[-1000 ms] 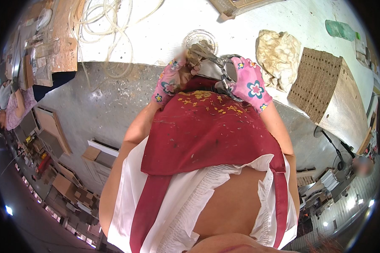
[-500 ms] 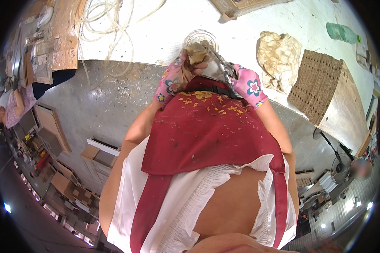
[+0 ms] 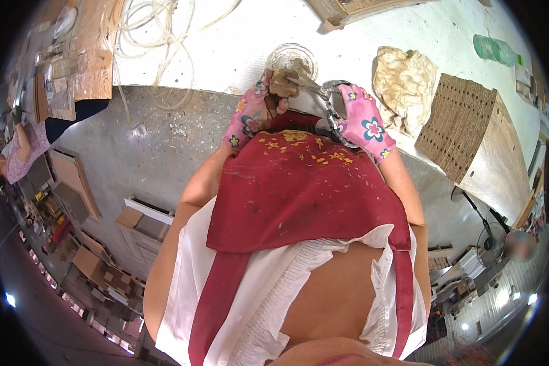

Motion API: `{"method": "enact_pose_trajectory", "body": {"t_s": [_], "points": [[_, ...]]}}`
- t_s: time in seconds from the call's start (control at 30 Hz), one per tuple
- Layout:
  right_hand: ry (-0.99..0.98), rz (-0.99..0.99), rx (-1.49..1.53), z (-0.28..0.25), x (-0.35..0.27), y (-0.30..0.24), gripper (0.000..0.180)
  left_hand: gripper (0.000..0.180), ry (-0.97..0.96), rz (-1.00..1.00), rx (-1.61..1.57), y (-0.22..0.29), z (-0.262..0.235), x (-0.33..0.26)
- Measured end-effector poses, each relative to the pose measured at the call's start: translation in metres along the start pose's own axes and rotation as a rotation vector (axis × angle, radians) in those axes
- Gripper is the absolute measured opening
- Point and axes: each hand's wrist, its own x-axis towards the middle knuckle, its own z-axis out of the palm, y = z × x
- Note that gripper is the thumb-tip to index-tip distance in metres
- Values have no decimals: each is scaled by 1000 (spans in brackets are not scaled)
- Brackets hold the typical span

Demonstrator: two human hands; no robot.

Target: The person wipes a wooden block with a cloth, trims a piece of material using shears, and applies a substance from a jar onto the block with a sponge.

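My left hand (image 3: 248,118), in a pink flowered glove, grips a small brown lump (image 3: 283,82) at the edge of the white table (image 3: 238,49). My right hand (image 3: 364,122), gloved the same way, holds metal shears (image 3: 321,93) whose blades point left and touch the lump. Just beyond the lump a clear round dish (image 3: 291,56) sits on the table. My red apron (image 3: 299,183) fills the view below both hands.
A coil of clear tubing (image 3: 146,36) lies at the table's left. To the right are a crumpled beige cloth (image 3: 405,82), a stack of perforated brown boards (image 3: 470,134) and a green bottle (image 3: 497,52). Wooden panels (image 3: 73,177) stand on the concrete floor. Another person (image 3: 18,152) is at far left.
Both hands stay close together at the table edge. The shears' blades have shifted slightly against the brown lump.
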Motion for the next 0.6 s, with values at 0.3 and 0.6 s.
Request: {"method": "enact_pose_trajectory", "body": {"t_s": [0.3,0.6], "points": [[41,-23,-66,-7,8,-7,58,46,20,-153,11,0,-23,9],[-26,-10,91,-4,13,-7,50,47,223,-171,60,6,3,8]]}}
